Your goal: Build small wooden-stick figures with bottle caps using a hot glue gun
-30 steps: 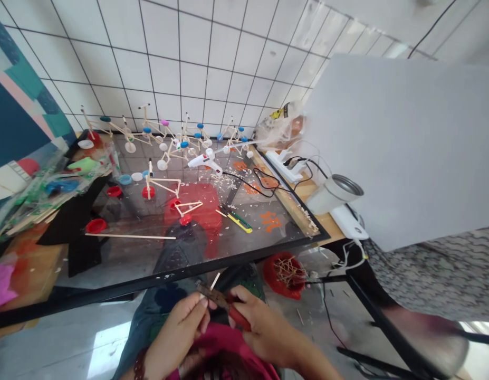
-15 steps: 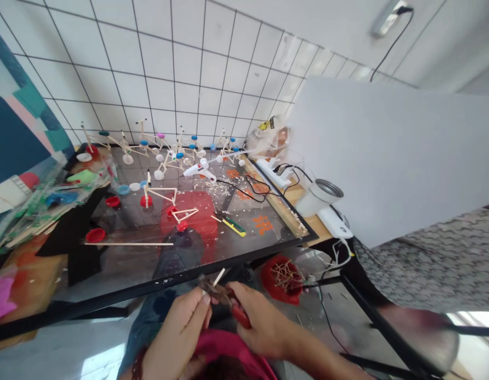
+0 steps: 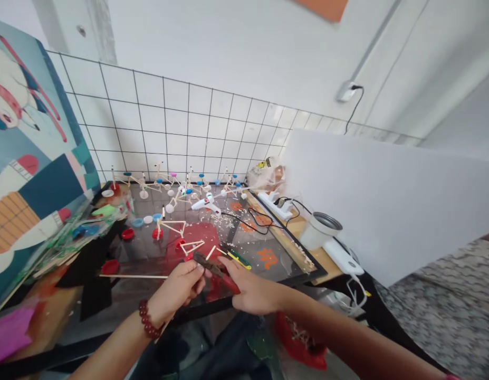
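Observation:
My left hand (image 3: 176,289), with a red bead bracelet at its wrist, is closed on a thin wooden stick at the pliers' jaws. Part of that stick shows below the palm. My right hand (image 3: 252,287) grips red-handled pliers (image 3: 222,277), whose dark jaws lie by my left fingertips. A short pale stick piece (image 3: 211,252) shows just beyond the jaws. Past the hands, a small stick triangle (image 3: 192,246) with red caps and a yellow-green cutter (image 3: 240,259) lie on the dark glossy table (image 3: 141,295).
Stick models with coloured caps (image 3: 189,191) stand along the back. A white glue gun (image 3: 207,204) and its cable lie mid-table. At the right are a power strip (image 3: 275,206) and a white can (image 3: 320,230). A red bag of sticks (image 3: 297,343) sits below the table edge.
Both hands and the pliers have risen from below the table edge to over its front part. The camera view has tilted up, showing more wall.

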`<state>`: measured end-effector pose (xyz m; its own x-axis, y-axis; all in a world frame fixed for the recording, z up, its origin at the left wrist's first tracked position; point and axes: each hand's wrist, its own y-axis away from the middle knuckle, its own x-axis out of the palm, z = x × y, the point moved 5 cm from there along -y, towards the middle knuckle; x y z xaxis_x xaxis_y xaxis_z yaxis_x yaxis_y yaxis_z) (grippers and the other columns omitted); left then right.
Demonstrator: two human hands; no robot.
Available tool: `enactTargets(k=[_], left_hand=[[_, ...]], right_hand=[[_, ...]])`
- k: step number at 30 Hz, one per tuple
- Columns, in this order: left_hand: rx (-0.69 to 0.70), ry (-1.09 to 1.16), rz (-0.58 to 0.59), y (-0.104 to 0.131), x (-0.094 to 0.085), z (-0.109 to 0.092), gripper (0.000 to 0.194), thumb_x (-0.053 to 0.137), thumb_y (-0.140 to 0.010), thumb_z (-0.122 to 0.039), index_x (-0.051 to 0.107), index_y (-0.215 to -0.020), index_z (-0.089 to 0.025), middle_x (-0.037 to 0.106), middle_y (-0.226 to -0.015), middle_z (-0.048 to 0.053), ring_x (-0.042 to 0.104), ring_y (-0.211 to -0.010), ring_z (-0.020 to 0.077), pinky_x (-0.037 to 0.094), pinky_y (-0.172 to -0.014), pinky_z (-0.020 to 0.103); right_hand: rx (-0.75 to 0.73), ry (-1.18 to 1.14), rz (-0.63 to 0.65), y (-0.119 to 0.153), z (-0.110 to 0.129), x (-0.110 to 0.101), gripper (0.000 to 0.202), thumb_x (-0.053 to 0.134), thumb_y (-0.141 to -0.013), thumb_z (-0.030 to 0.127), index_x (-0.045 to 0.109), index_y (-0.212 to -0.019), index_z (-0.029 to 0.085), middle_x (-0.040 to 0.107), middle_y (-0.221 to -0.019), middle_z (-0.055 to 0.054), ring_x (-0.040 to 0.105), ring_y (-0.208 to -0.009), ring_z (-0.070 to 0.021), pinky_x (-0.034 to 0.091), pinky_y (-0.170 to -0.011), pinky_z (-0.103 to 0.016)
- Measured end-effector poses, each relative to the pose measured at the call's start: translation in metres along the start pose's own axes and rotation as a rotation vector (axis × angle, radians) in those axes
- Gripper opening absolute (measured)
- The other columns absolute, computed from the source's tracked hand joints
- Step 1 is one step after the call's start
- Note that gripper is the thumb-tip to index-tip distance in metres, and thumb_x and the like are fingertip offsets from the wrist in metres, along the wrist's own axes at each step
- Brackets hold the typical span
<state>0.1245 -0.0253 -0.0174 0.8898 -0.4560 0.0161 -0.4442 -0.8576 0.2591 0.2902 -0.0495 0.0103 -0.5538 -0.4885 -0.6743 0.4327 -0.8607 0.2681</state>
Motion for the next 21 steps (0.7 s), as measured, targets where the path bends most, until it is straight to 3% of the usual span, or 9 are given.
enactTargets(k=[3,6,9,14,21], left_hand=[[0.162,-0.167,-0.107,-0.004,-0.002,-0.002,0.042,0.050,-0.087,-0.055,0.052,-0.065,-0.019,0.047,-0.056,-0.003,0.037,-0.049,0.0110,0.027,-0.048,0.024],[0.273,-0.238,-0.169,-0.008,-0.001,-0.004,0.045,0.050,-0.088,-0.054,0.048,-0.058,-0.020,0.050,-0.056,-0.001,0.045,-0.056,0.0145,0.033,-0.055,0.027],[0.189,-0.167,-0.126,-0.012,0.002,0.003,0.047,0.052,-0.085,-0.059,0.049,-0.059,-0.020,0.047,-0.055,-0.002,0.039,-0.050,0.0117,0.028,-0.049,0.025],[-0.070,0.112,0.016,-0.012,0.007,0.018,0.050,0.063,-0.073,-0.065,0.058,-0.083,-0.016,0.047,-0.056,-0.007,0.020,-0.039,0.0035,0.013,-0.040,0.020],[-0.092,0.212,0.022,-0.006,-0.003,0.014,0.053,0.070,-0.066,-0.063,0.059,-0.084,-0.014,0.048,-0.055,-0.008,0.018,-0.038,0.0008,0.008,-0.039,0.019]], right_hand=[[-0.032,-0.004,-0.031,-0.002,-0.002,0.001,0.088,0.061,-0.063,0.014,0.033,-0.146,0.015,0.043,-0.145,-0.016,0.042,-0.134,-0.0305,0.033,-0.110,-0.042],[-0.061,0.007,-0.068,-0.004,-0.005,0.004,0.069,0.057,-0.063,0.011,0.047,-0.131,0.017,0.058,-0.125,-0.011,0.056,-0.114,-0.0259,0.041,-0.097,-0.037],[-0.031,0.063,-0.078,-0.005,-0.012,0.005,0.054,0.056,-0.064,0.009,0.052,-0.116,0.018,0.063,-0.108,-0.007,0.060,-0.097,-0.0224,0.043,-0.084,-0.032],[-0.036,0.126,-0.042,-0.009,-0.018,0.004,0.049,0.058,-0.063,0.006,0.054,-0.110,0.020,0.065,-0.101,-0.004,0.060,-0.089,-0.0201,0.041,-0.075,-0.027],[-0.053,0.169,0.082,-0.021,-0.011,0.004,0.052,0.059,-0.065,0.011,0.053,-0.116,0.016,0.064,-0.103,-0.007,0.061,-0.089,-0.0219,0.044,-0.074,-0.029]])
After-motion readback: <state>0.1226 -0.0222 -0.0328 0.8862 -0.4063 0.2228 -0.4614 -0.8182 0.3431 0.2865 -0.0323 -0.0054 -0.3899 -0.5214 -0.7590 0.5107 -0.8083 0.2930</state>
